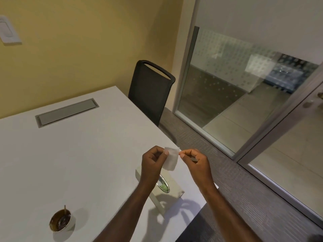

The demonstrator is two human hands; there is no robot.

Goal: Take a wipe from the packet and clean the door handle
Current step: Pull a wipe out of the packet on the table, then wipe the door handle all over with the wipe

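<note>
A small white wipe hangs in the air above the table's right corner. My left hand pinches its top left corner and my right hand pinches its top right corner. Below my hands the pale wipe packet lies flat on the white table, its oval opening partly hidden by my left wrist. The door handle shows only as a brass-coloured bit at the far right edge, on the glass door.
A small bowl with dark contents and a stick in it sits near the table's front left. A grey cable hatch is set into the tabletop. A black chair stands at the table's far end. Glass partition and carpet lie to the right.
</note>
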